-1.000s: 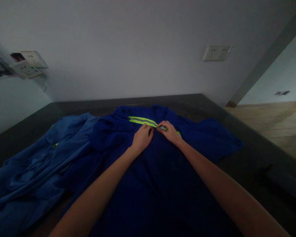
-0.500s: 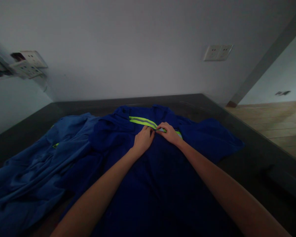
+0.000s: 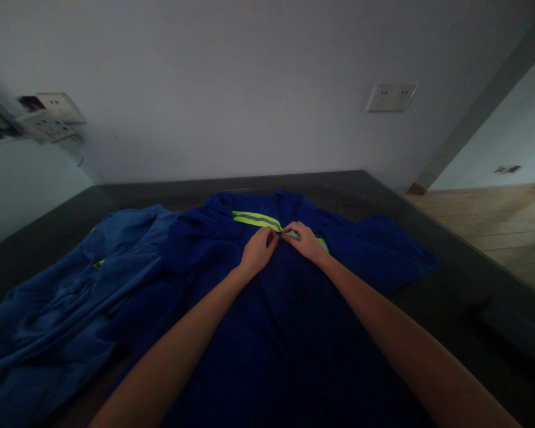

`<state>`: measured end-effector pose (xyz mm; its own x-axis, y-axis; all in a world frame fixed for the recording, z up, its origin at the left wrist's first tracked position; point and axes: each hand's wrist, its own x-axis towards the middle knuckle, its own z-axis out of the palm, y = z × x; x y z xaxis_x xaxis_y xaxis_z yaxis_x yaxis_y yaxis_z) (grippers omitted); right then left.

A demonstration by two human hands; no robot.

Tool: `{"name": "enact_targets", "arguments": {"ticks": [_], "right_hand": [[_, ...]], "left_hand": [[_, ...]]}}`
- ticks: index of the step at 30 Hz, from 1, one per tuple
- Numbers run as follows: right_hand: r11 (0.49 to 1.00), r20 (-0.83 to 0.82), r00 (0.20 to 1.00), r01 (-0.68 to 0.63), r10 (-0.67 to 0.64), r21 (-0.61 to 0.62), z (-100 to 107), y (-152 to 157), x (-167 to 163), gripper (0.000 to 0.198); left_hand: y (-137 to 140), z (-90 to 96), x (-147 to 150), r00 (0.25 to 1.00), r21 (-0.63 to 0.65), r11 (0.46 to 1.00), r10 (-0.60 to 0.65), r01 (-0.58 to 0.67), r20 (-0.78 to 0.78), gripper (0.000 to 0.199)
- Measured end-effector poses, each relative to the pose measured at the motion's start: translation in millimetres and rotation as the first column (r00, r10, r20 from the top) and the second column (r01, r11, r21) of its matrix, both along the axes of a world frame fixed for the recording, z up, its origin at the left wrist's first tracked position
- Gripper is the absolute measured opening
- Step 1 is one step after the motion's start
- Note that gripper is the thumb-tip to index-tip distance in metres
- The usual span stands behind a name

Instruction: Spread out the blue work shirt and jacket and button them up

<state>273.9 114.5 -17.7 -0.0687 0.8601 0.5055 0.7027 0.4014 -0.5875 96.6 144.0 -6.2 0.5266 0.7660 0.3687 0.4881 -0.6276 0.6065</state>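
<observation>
A dark blue work jacket (image 3: 232, 321) with a yellow-green and grey reflective stripe (image 3: 256, 219) lies spread over the dark tabletop, collar toward the wall. My left hand (image 3: 259, 246) is closed in a pinch on the jacket's front edge, just below the stripe. Close beside it, my right hand (image 3: 307, 241) pinches the opposite front edge, thumb and fingertips together. The fingertips of both hands nearly meet at the middle of the chest. Whatever small fastener may be between them is too small and dark to make out.
A lighter blue garment (image 3: 71, 291) lies crumpled at the left, against the jacket's sleeve. Behind the dark table (image 3: 343, 181) rises a pale wall with a double socket (image 3: 391, 97). More sockets (image 3: 53, 119) are at the left corner. A dark object (image 3: 512, 324) rests at the right.
Both hands stay at the same spot on the jacket front. The left fingers have shifted very slightly, with their curl looking more rounded; the garments lie as before.
</observation>
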Motion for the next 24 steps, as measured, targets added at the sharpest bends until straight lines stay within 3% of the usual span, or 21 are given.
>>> {"name": "enact_targets", "arguments": {"ticks": [5, 24], "right_hand": [[0.999, -0.031, 0.999, -0.041, 0.041, 0.003, 0.9, -0.3, 0.4, 0.002], [0.982, 0.058, 0.992, -0.104, 0.115, -0.159, 13.4, 3.5, 12.2, 0.019]], "left_hand": [[6.6, -7.6, 0.7, 0.996, 0.005, 0.999, -0.045, 0.045, 0.083, 0.014], [-0.7, -3.0, -1.4, 0.999, -0.021, 1.000, 0.000, 0.000, -0.033, 0.015]]}}
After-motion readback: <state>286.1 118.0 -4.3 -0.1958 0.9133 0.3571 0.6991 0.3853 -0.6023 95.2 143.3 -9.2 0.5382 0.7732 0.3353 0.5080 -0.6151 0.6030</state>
